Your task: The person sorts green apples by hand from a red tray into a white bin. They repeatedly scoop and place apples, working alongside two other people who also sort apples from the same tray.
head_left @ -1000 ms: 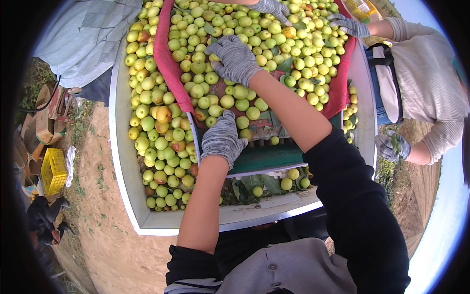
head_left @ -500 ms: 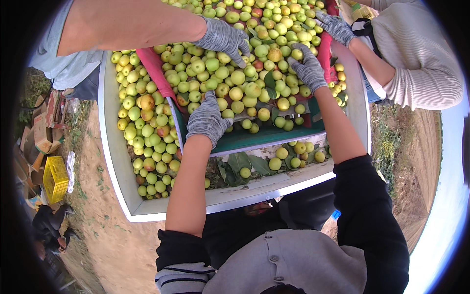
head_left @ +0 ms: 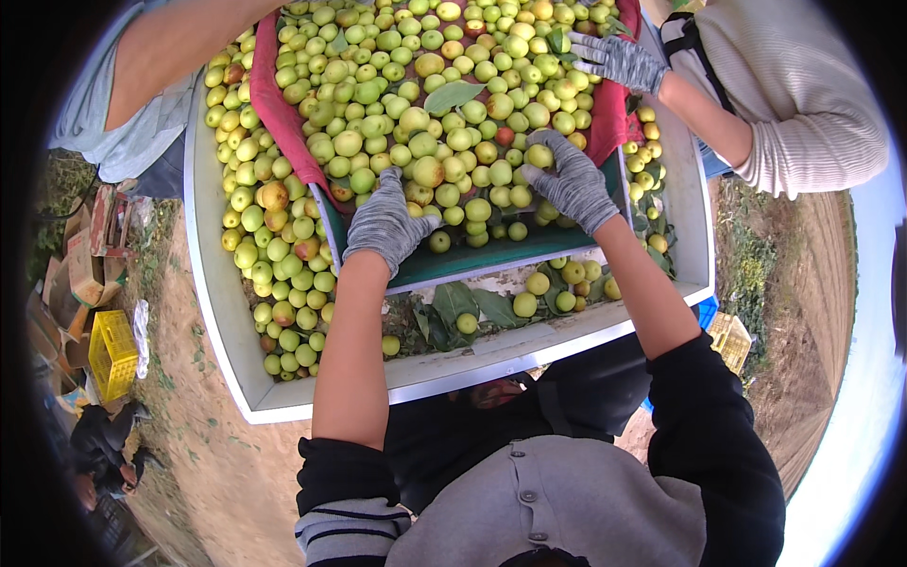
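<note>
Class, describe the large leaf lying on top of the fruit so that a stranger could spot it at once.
Inside the pale bin, find the fruit heaped between two red cloth edges. Farther up the picture than the gap between the person's left hand and right hand, a leaf lies on that heap. Its long, flat, pointed shape stands out among the round fruit.

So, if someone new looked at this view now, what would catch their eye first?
Probably the big heap of yellow-green fruit filling the upper middle, with red cloth along both its sides. Next come the gray-gloved left grip and right grip at the heap's near end. A bright yellow crate also stands out at the far left, outside the white-walled bin.
</note>
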`<state>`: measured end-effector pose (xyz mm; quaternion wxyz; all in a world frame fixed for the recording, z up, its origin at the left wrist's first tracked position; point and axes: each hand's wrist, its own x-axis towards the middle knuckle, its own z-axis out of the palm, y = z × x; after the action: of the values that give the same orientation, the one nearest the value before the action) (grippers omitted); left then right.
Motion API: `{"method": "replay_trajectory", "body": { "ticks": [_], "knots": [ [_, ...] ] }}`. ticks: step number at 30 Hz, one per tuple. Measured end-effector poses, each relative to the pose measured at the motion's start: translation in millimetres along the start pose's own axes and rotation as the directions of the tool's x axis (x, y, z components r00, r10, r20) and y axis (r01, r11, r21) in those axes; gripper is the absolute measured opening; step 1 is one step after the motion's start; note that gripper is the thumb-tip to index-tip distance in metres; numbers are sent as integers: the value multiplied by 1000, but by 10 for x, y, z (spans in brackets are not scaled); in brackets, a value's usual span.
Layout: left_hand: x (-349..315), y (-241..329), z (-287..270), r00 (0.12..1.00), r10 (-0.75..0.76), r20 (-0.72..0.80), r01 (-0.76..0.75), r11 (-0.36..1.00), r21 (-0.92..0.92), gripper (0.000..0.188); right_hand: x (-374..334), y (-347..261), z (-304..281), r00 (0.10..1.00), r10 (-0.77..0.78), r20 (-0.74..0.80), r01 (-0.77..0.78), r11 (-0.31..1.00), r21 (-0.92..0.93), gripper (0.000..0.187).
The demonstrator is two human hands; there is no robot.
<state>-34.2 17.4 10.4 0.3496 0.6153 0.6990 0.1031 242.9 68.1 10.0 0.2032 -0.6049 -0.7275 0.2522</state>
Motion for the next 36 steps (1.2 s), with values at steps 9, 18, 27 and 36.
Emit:
{"method": "replay_trajectory", "body": {
  "ticks": [9, 18, 27, 36],
  "knots": [
    [33, -101, 70, 983, 134, -126, -138, 990, -20, 74, 1070, 285, -402, 957, 20, -291, -90, 969, -230, 39],
    [-10, 8, -68, 851, 316, -420, -230, 942, 244, 71, 985, -193, 78, 970, -147, 192, 180, 969, -169, 54],
    [-95, 141, -181, 874, 118, -472, 19, 961, 275, 112, 989, -1624, 554, 814, -467, 346, 534, 836, -128, 56],
    [-24, 46, -175, 924, -36, -380, 85, 990, 112, 138, 1054, -1786, 967, 752, -321, 576, 584, 729, -357, 40]
  ]
}}
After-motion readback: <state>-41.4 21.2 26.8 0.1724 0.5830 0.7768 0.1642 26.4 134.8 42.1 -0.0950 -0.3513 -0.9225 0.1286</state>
